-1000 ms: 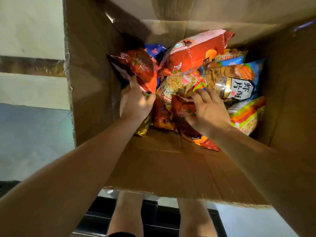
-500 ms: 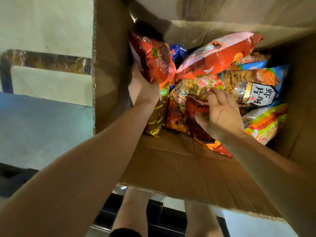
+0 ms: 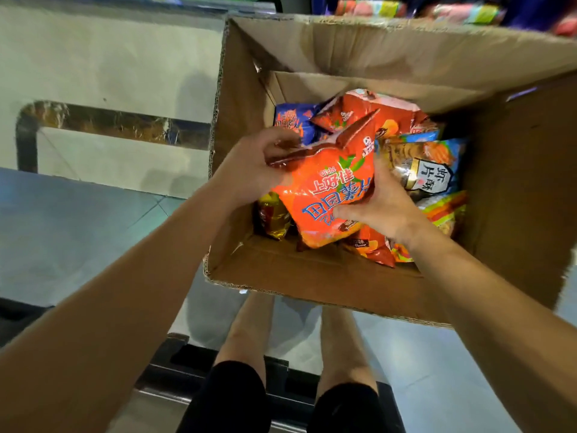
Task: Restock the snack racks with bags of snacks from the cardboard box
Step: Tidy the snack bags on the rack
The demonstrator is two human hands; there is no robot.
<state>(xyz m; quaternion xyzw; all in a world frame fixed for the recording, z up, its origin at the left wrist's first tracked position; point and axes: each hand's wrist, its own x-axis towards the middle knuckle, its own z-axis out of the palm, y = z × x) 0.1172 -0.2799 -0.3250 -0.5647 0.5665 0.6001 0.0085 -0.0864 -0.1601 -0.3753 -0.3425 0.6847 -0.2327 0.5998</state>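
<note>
An open cardboard box (image 3: 515, 189) stands on the floor, holding several snack bags. Both hands hold an orange chip bag (image 3: 327, 189) with blue lettering above the pile. My left hand (image 3: 249, 170) grips the bag's dark red top edge on the left. My right hand (image 3: 374, 207) grips its lower right side, thumb across the front. Under it lie a blue prawn-cracker bag (image 3: 437, 170), a red-orange bag (image 3: 384, 114), a blue bag (image 3: 290, 120) and a gold bag (image 3: 274, 217).
A snack rack shelf (image 3: 421, 7) with colourful bags runs along the top edge behind the box. A pale wall panel (image 3: 109, 70) with a dark frame is at left. Grey floor tiles (image 3: 78, 220) lie around the box. The person's legs (image 3: 249, 354) stand below the box.
The left hand lifted the orange bag from the box's left wall toward the middle. The right hand left the pile and took hold of that bag. The camera pulled back.
</note>
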